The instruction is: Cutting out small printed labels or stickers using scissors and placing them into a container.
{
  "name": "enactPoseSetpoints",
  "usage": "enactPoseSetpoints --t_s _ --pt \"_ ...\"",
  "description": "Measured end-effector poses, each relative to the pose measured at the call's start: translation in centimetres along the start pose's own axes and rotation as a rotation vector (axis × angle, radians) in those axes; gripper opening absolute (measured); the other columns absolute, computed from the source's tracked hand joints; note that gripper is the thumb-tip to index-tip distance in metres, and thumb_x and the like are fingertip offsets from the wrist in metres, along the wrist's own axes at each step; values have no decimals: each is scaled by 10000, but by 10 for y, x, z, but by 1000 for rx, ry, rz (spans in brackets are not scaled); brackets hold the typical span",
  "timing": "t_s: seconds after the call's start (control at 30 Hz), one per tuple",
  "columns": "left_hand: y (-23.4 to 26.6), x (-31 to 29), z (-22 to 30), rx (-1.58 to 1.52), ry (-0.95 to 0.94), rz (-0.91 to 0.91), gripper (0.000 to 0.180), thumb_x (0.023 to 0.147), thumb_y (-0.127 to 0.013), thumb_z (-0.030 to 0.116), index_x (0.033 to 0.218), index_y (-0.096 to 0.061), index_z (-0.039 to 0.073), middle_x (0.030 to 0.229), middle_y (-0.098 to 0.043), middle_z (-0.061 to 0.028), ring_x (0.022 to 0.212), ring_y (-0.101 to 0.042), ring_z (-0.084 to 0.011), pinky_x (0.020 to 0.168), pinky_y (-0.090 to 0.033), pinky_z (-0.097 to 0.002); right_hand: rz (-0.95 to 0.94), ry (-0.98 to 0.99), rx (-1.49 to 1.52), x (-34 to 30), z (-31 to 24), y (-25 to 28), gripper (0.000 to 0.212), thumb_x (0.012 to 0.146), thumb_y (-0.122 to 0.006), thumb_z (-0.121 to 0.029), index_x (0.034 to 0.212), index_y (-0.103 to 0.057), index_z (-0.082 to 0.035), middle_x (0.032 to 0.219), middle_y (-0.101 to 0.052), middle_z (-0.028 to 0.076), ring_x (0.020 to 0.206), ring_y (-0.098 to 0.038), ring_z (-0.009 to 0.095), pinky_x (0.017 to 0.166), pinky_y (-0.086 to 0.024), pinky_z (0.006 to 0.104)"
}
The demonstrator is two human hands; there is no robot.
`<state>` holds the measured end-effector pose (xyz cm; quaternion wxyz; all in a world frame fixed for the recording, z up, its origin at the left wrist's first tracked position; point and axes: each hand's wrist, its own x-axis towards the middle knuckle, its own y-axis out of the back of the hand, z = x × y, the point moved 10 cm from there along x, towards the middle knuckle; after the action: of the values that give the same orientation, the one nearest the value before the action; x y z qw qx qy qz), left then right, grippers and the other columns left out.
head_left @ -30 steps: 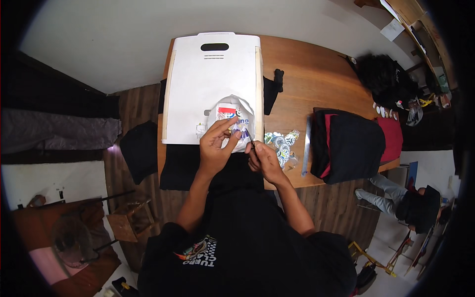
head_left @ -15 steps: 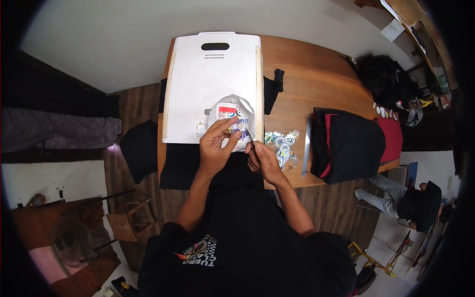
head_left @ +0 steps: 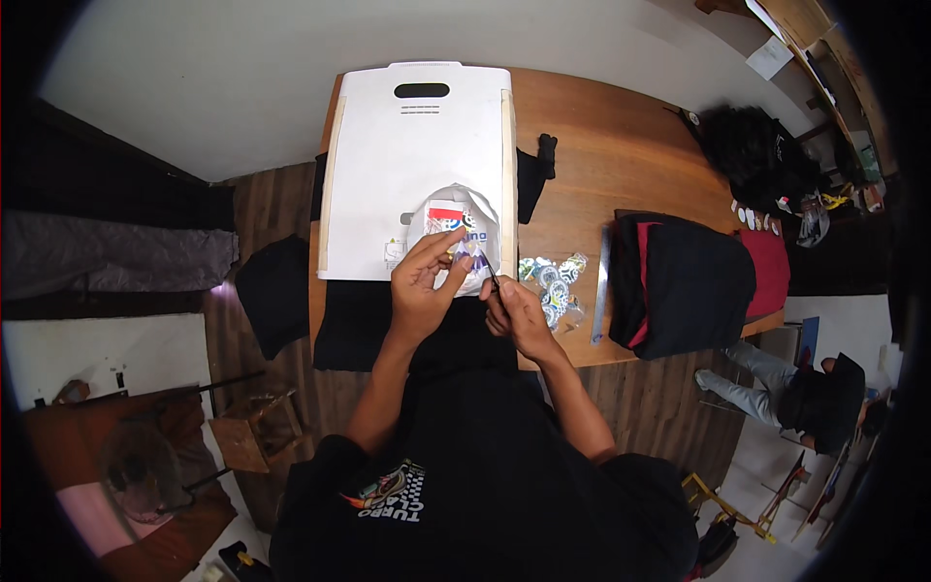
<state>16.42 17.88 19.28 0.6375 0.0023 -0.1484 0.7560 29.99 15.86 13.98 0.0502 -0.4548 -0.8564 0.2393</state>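
A rounded white piece (head_left: 491, 209), sheet or cloth I cannot tell, lies on the near end of a large white board (head_left: 417, 145). Several colourful prints (head_left: 446, 213) show on it, one with a red band, one with purple shapes. My left hand (head_left: 423, 286) rests over these prints, fingers stretched out and thumb apart. In my right hand (head_left: 519, 315) is a thin dark pointed tool (head_left: 492, 275), pinched between thumb and fingers. Its tip reaches the right edge of the purple print, close to my left thumb; the tip itself is too small to make out.
Round printed stickers (head_left: 555, 291) lie right of the board on the wooden table (head_left: 601, 126). Beyond them are a metal ruler (head_left: 601, 281) and folded black and red cloth (head_left: 684, 286). Black cloth (head_left: 349, 325) hangs under the board. Another person (head_left: 815, 398) is at the far right.
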Motion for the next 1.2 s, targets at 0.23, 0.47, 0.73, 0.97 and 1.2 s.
enactPoseSetpoints --t_s 0.23,0.47,0.73,0.97,1.2 --pt "-1 0 0 -1 -6 -5 401 883 -668 -111 1277 -617 -61 1178 -605 -108 941 -598 -91 798 -507 -210 11 -12 26 -1 15 6 425 1092 -337 -400 1071 -525 -19 605 -307 -37 486 -255 58 481 -251 237" --pt "2 -1 -3 -9 -1 19 406 885 -667 -109 1283 -615 -57 1193 -604 -110 952 -599 -93 804 -505 -212 13 -50 70 -5 17 5 412 1089 -352 -409 1060 -541 -44 606 -328 -44 489 -265 51 480 -253 224" --pt "3 -1 -3 -18 5 34 410 883 -670 -107 1286 -613 -59 1196 -604 -110 957 -597 -94 815 -505 -219 36 -9 51 -3 2 -2 426 1093 -332 -398 1059 -518 -15 594 -309 -31 477 -258 58 479 -256 239" --pt "2 -1 -3 -20 8 28 411 883 -672 -107 1287 -610 -63 1194 -603 -112 958 -600 -98 822 -503 -217 9 -24 78 -6 16 4 404 1092 -346 -396 1037 -524 -38 610 -340 -40 482 -270 53 467 -248 227" --pt "2 -1 0 -13 -6 26 410 887 -668 -106 1290 -607 -65 1201 -598 -113 956 -597 -96 826 -503 -216 6 -4 64 -5 7 1 398 1092 -348 -394 1034 -524 -42 606 -337 -40 481 -272 54 468 -250 228"
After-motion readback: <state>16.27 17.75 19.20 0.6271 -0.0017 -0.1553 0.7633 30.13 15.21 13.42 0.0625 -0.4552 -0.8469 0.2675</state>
